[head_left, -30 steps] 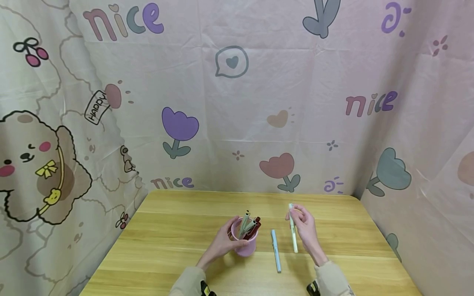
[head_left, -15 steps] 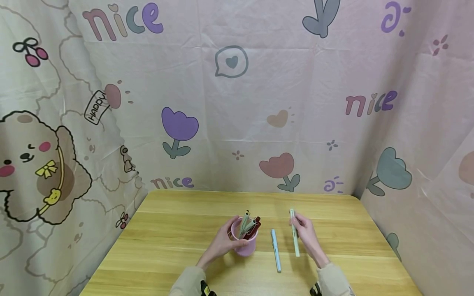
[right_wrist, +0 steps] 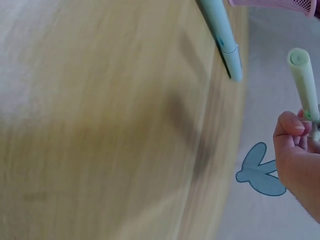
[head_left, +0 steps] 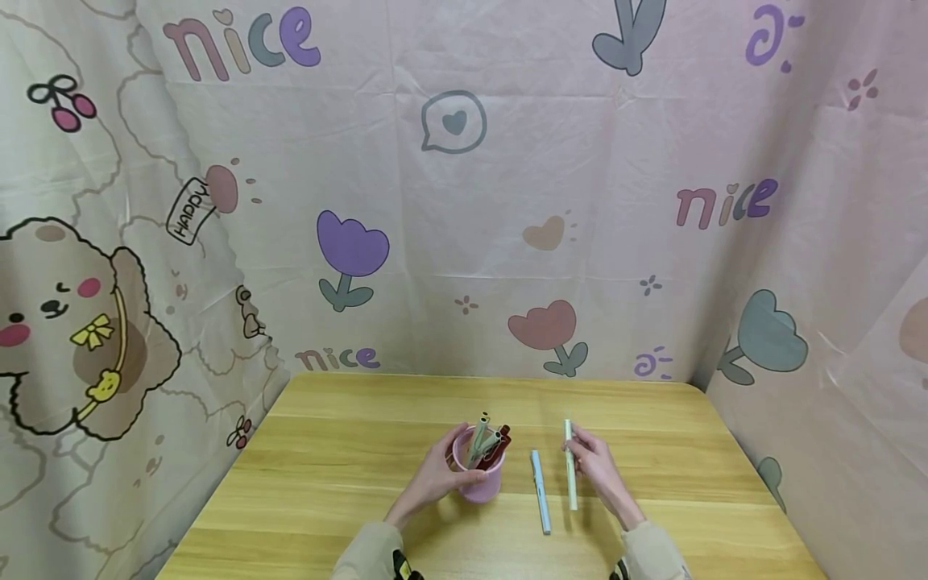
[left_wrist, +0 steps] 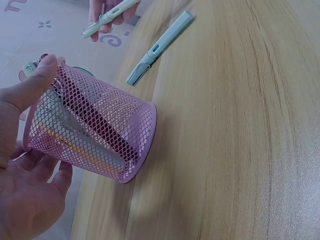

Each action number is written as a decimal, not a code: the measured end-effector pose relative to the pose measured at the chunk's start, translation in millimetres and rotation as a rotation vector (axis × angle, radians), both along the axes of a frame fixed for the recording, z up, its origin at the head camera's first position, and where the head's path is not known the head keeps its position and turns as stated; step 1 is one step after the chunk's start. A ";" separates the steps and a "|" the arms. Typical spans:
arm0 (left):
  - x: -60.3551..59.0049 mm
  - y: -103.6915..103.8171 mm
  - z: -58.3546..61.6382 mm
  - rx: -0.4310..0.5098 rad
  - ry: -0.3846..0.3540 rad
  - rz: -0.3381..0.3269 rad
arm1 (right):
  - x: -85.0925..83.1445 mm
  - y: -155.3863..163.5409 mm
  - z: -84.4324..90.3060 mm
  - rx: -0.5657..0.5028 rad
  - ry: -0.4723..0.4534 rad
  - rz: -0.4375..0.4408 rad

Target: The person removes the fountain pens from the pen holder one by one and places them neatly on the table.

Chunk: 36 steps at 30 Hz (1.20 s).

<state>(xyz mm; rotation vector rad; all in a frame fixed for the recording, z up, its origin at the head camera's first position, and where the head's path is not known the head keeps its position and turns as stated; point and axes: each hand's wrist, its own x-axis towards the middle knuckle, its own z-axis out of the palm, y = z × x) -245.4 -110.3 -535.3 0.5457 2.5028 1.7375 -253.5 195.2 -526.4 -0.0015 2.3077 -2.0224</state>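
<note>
My left hand [head_left: 433, 475] holds a pink mesh pen cup [head_left: 481, 490] upright around its side, with the thumb near the rim. Pale green pens [head_left: 477, 440] and dark red pens [head_left: 493, 453] lean inside the cup, and their lower ends show through the mesh in the left wrist view. To the right, my right hand [head_left: 598, 466] pinches a pale green pen [head_left: 571, 490] by its upper part. In the right wrist view this pen [right_wrist: 303, 82] appears raised over the table. A light blue pen [head_left: 541, 495] lies on the tabletop between the cup and my right hand.
The wooden table [head_left: 326, 483] has its far edge against a patterned curtain [head_left: 435, 201]. More curtain [head_left: 159, 322] hangs along the left side and the right side.
My right hand has come slightly nearer to me with the pale green pen, whose lower end has swung left toward the blue pen. My left hand and the cup have stayed put.
</note>
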 end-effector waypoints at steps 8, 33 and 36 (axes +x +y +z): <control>1.0 -0.3 0.2 0.004 0.007 -0.005 | 2.0 0.9 -6.9 0.001 -0.001 0.002; 0.4 -0.6 -1.2 -0.010 0.018 0.002 | 2.3 -6.2 -26.8 0.014 -0.013 -0.049; -0.1 -0.6 -1.2 -0.004 0.008 0.002 | 3.2 -7.4 -27.7 0.018 -0.017 -0.049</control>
